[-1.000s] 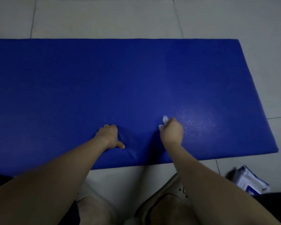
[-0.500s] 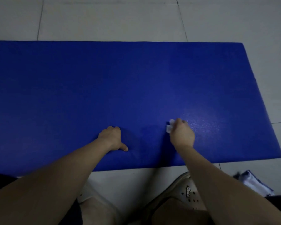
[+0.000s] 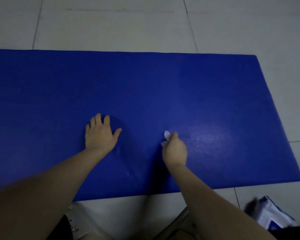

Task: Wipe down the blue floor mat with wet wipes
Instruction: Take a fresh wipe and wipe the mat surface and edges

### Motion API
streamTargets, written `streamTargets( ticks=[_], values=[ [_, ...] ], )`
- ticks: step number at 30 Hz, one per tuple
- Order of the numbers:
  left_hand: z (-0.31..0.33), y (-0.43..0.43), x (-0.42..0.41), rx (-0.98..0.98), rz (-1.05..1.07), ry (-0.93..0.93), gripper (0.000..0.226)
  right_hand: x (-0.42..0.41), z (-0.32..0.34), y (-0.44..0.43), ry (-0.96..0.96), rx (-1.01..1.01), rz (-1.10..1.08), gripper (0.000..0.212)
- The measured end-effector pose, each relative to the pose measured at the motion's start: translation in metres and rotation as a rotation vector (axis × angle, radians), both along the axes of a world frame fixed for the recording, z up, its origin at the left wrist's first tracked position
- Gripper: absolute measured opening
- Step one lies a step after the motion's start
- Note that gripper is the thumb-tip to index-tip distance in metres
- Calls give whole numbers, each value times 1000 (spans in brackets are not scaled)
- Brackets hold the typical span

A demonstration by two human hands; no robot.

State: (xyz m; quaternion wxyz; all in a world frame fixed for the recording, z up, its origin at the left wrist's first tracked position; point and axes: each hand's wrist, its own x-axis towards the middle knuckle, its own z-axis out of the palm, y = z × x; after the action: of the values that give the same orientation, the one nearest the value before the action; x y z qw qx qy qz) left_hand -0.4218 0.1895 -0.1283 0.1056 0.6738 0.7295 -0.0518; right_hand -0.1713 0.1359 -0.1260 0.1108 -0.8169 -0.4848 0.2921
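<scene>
Pale floor tiles (image 3: pixel 111 28) carry the blue mat (image 3: pixel 145 87). Left hand (image 3: pixel 99 134) presses flat, fingers spread; right hand (image 3: pixel 174 149) grips a bunched wet wipe (image 3: pixel 166 135) against the mat. Wiping is underway; next, likely sweeping toward unwiped areas.

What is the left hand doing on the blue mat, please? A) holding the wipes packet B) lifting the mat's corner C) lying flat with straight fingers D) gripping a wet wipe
C: the left hand lies flat on the blue mat, fingers straight; the right hand holds the wipe.
</scene>
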Motion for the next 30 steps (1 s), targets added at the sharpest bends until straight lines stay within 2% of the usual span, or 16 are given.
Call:
streamTargets(
  ticks=[3,6,8,11,15,18,20,24,30],
  values=[
    [-15,0,3,38,-37,-14,76,-35,-4,0,44,20,211,13],
    [-23,0,6,55,-42,-42,75,-47,-7,0,3,14,439,14],
    [-25,3,11,70,-44,-60,75,-37,-7,3,-24,23,501,18],
    [-27,14,18,76,-32,-76,75,5,-11,13,-108,11,341,25],
    [-32,18,24,91,-1,-79,75,83,-13,15,-334,-20,63,18],
    [-36,15,22,122,-1,-83,74,119,-9,17,-336,-42,-172,18],
    [-37,15,21,138,6,-85,73,117,-12,21,-288,-18,-243,22],
    [-38,15,23,155,12,-76,73,62,-14,25,-81,102,-228,33],
    [-40,17,25,165,20,-67,72,-35,-12,32,-74,104,109,31]
  ],
)
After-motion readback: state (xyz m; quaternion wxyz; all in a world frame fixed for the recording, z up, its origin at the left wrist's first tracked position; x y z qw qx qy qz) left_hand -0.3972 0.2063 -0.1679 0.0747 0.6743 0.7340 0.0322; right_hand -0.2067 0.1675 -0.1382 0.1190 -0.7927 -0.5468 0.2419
